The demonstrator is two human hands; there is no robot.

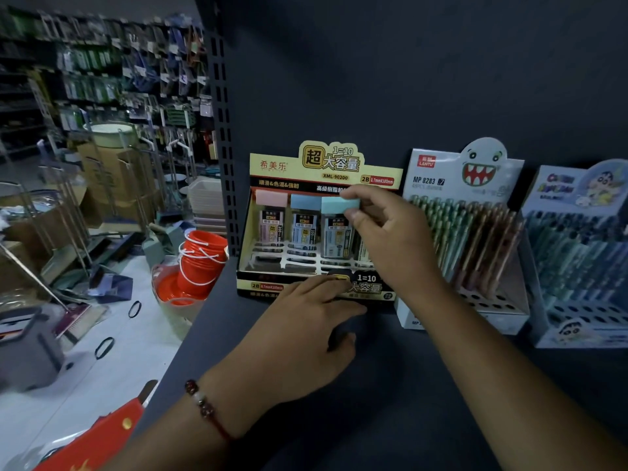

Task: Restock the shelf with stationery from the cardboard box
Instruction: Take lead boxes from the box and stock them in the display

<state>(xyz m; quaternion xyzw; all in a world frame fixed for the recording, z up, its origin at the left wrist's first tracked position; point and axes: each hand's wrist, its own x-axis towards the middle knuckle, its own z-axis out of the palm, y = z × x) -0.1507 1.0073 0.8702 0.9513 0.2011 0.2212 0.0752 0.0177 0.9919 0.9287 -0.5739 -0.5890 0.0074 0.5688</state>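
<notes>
Lead case (339, 226), teal cap, upright in third slot of lead box (326, 171) on dark shelf (390, 385). Cap pinched between thumb and fingers of right hand (390, 239); case's lower right hidden behind that hand. Left hand (306, 328) flat, fingers straight, pressing box's front edge, covering part of its label. Fourth case barely visible. Right of box: pen display (475, 215), then another (577, 249) cut off at frame edge. Red buckets (200, 260) on floor, blurry.

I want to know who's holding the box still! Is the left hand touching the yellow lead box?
Touching. In the head view the left hand lies with its fingers on the low front edge of the yellow lead box, with no gap showing.
</notes>
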